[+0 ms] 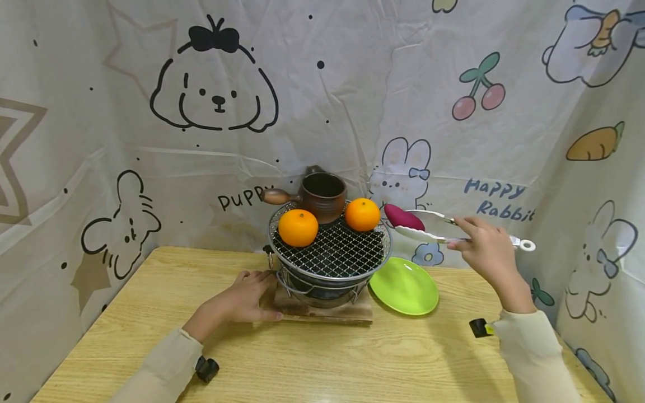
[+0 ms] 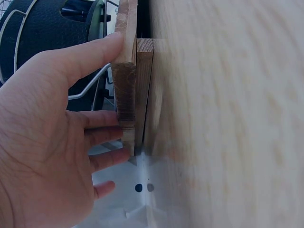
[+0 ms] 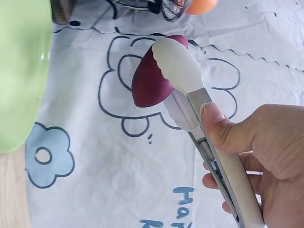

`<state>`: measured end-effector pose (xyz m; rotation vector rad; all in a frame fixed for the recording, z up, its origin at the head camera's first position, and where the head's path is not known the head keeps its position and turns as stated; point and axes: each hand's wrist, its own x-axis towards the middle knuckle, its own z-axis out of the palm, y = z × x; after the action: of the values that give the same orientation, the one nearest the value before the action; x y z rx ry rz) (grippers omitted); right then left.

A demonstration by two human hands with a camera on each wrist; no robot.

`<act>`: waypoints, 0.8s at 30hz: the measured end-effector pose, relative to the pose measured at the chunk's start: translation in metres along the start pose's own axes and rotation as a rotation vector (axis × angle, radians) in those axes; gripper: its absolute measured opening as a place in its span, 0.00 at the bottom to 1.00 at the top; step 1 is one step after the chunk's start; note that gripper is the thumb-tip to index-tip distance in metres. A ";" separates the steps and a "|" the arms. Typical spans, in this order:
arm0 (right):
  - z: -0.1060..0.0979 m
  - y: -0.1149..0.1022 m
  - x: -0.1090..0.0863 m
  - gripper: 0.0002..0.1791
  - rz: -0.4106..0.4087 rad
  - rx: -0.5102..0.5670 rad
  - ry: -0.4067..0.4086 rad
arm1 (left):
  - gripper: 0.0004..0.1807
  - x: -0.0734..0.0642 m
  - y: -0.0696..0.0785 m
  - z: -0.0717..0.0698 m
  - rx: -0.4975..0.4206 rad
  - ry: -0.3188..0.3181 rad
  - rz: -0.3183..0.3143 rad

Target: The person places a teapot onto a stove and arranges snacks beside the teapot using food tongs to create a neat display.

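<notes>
In the head view my right hand (image 1: 486, 246) grips a pair of tongs (image 1: 437, 239) with white scalloped tips, thumb on one arm and fingers on the other. A purple sweet potato (image 3: 151, 78) is clamped between those tips, raised beside the round grill mesh (image 1: 342, 252). My left hand (image 1: 247, 299) touches the left end of the wooden board (image 1: 327, 310) under the grill stove (image 1: 322, 288). Seen from the left wrist, its thumb (image 2: 97, 54) and straight fingers rest against the board's edge. Two oranges, one left (image 1: 298, 228) and one right (image 1: 363, 214), sit on the mesh.
A brown clay pot (image 1: 322, 198) with a side handle stands at the back of the mesh. A green plate (image 1: 405, 286) lies on the wooden table (image 1: 403, 358), right of the stove. Behind hangs a printed cloth (image 1: 322, 101).
</notes>
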<state>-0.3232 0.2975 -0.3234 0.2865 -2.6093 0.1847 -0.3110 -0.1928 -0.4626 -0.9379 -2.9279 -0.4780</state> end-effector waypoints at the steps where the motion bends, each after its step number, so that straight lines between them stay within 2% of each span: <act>1: 0.000 0.000 0.000 0.35 0.002 0.006 0.012 | 0.51 0.000 0.000 0.000 -0.001 -0.001 -0.001; 13: -0.003 -0.003 0.000 0.34 -0.020 0.075 0.164 | 0.52 0.000 0.000 0.000 -0.013 -0.022 -0.024; 24: -0.011 -0.014 0.002 0.36 0.050 0.163 0.232 | 0.53 -0.001 0.001 -0.002 -0.023 -0.031 -0.035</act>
<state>-0.3164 0.2856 -0.3120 0.2405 -2.3763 0.4243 -0.3095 -0.1936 -0.4604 -0.9069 -2.9773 -0.5044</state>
